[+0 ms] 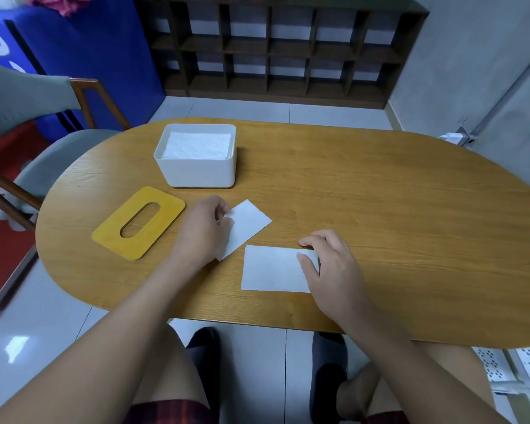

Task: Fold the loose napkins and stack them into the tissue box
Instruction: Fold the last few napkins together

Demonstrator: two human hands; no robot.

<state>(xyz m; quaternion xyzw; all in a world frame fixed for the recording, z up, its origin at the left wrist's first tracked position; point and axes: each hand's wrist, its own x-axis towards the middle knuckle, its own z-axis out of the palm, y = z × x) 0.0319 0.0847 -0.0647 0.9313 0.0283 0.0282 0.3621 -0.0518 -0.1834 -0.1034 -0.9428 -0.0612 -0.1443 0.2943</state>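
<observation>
A white open tissue box [196, 172] stands on the far left part of the table, with a stack of white napkins [196, 145] inside it. Its yellow slotted lid [110, 237] lies flat in front of it to the left. My left hand [202, 231] pinches the left end of a folded white napkin [250, 221] that lies tilted on the table. A second folded napkin [273, 269] lies flat nearer to me; my right hand [328, 264] grips its right edge with thumb on top and fingers curled.
The oval wooden table [380, 209] carries nothing else. A grey chair with a wooden frame [58, 154] stands at the left end. A dark cubby shelf [273, 50] lines the far wall. My knees and slippers sit under the near edge.
</observation>
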